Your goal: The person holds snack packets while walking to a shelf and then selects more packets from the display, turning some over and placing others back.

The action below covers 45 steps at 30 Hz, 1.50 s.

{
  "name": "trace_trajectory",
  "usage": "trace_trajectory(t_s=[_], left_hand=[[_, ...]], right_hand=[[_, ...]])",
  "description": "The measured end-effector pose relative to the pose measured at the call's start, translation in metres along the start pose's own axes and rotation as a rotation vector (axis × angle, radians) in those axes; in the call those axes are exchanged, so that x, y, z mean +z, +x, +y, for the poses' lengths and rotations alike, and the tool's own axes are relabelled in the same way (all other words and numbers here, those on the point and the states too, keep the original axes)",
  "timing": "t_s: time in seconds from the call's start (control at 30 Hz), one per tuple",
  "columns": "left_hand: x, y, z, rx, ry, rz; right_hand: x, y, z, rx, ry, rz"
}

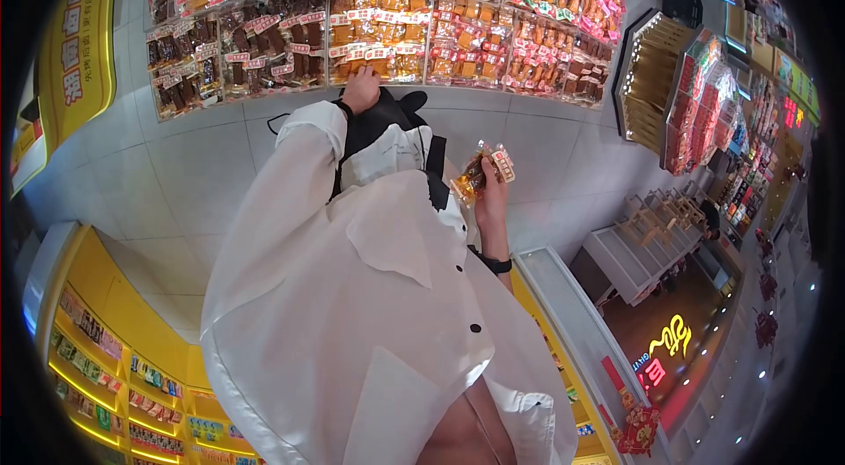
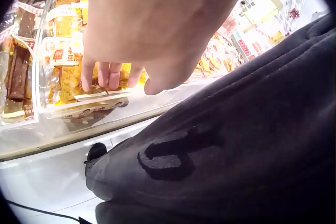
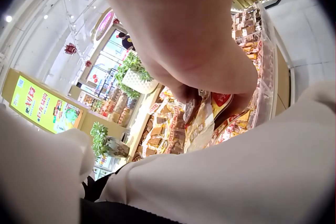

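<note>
In the head view my left hand (image 1: 359,90) reaches over the front edge of a clear bin (image 1: 329,69) of yellow snack packets (image 1: 387,29). The left wrist view shows its fingers (image 2: 114,74) pointing down, tips right at the packets beside the bin's front wall, with nothing in their grip. Out to the side, my right hand (image 1: 493,201) grips small clear-wrapped snack packets (image 1: 480,174), brown and amber, with a pale red-printed label. From the right wrist, the hand (image 3: 194,61) hides most of them; a packet end (image 3: 202,132) sticks out below the fingers.
Neighbouring bins hold dark brown packets (image 1: 273,47) and orange-red packets (image 1: 537,51). A slatted wooden stand (image 1: 651,77) is at the right. Yellow shelves (image 1: 114,333) with goods stand at lower left, and a yellow sign (image 1: 84,51) at upper left. Potted plants (image 3: 134,74) stand behind the bins.
</note>
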<state>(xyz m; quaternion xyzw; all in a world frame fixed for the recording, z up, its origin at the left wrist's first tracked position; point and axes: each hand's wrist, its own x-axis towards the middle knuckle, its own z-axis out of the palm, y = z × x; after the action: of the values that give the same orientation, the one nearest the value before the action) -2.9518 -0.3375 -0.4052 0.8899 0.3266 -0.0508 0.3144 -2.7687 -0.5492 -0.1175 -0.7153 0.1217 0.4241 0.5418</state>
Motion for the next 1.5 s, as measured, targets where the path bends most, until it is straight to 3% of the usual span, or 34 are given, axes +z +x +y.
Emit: trace_trajectory(t_s=[0.23,0.33,0.4,0.5,0.63,1.03,1.1,1.23,1.3,1.33,1.4,1.5], left_hand=[[-0.003,-0.006,0.0,-0.021,0.096,-0.065],[-0.017,-0.006,0.009,0.027,-0.016,0.044],[-0.027,-0.002,0.017,0.152,-0.082,0.142],[-0.045,-0.001,0.025,0.216,-0.004,0.118],[-0.019,0.01,0.008,0.1,0.026,0.009],[-0.023,0.004,0.0,0.17,-0.1,0.191],[-0.034,-0.003,0.001,0.0,-0.143,0.022],[-0.032,-0.016,-0.01,-0.169,-0.042,0.024],[-0.023,-0.016,-0.016,-0.175,-0.05,0.187],[-0.024,-0.015,-0.018,-0.175,-0.051,0.186],[-0.03,-0.012,-0.021,-0.046,-0.178,0.273],[-0.035,0.005,-0.026,-0.116,-0.256,0.378]], right_hand=[[0.0,0.005,0.001,0.005,0.004,-0.013],[0.003,0.005,-0.003,-0.005,0.002,-0.011],[0.004,0.004,-0.005,0.017,0.021,-0.026],[0.0,0.009,-0.002,0.024,0.004,-0.045],[0.002,0.011,-0.003,0.004,-0.019,-0.039],[0.003,0.013,-0.002,0.036,-0.006,-0.069],[0.005,0.013,-0.002,0.033,0.012,-0.066],[0.008,0.014,-0.003,0.028,-0.003,-0.044],[0.009,0.013,-0.004,0.032,-0.01,-0.023],[0.009,0.012,-0.004,0.032,-0.011,-0.022],[0.009,0.013,-0.004,0.042,0.005,-0.053],[0.007,0.016,0.0,0.039,0.009,-0.031]])
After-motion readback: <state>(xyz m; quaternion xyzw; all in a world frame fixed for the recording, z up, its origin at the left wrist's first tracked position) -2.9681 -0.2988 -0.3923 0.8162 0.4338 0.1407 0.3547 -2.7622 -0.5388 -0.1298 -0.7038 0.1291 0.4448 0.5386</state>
